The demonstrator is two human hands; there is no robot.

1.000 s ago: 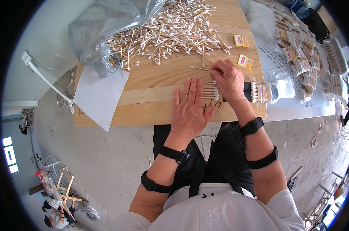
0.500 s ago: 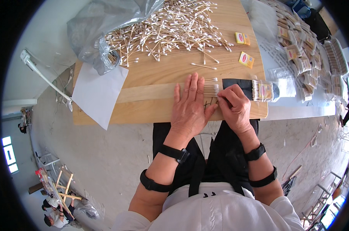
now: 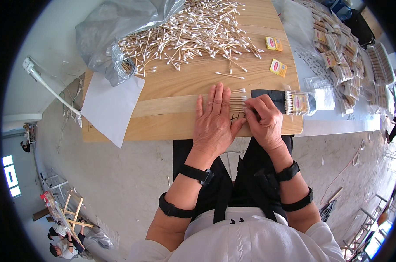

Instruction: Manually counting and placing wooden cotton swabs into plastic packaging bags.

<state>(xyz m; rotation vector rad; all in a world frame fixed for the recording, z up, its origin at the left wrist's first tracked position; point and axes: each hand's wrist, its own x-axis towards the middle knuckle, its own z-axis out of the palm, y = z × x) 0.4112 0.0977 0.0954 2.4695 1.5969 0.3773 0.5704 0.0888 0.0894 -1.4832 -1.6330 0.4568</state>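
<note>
My left hand (image 3: 214,120) lies flat on the wooden table, fingers stretched out, over a row of cotton swabs (image 3: 237,101). Their white tips stick out to the right, between my two hands. My right hand (image 3: 265,122) has its thumb and fingers pinched together at those tips; whatever it grips is hidden by the fingers. Just right of it a black strip (image 3: 268,97) lies on the table, leading to a flat pack of swabs (image 3: 297,102) with a yellow card in it. One more swab (image 3: 229,75) rests above my left fingertips.
A big heap of loose swabs (image 3: 193,32) spreads at the back, beside a grey plastic bag (image 3: 115,32). White paper (image 3: 112,105) overhangs the table's left front edge. Two yellow cards (image 3: 278,67) lie at right. Many filled packs (image 3: 342,65) are piled on the far right surface.
My right hand has shifted very slightly to the left, staying pinched at the swab tips. The left hand stays flat in nearly the same place.
</note>
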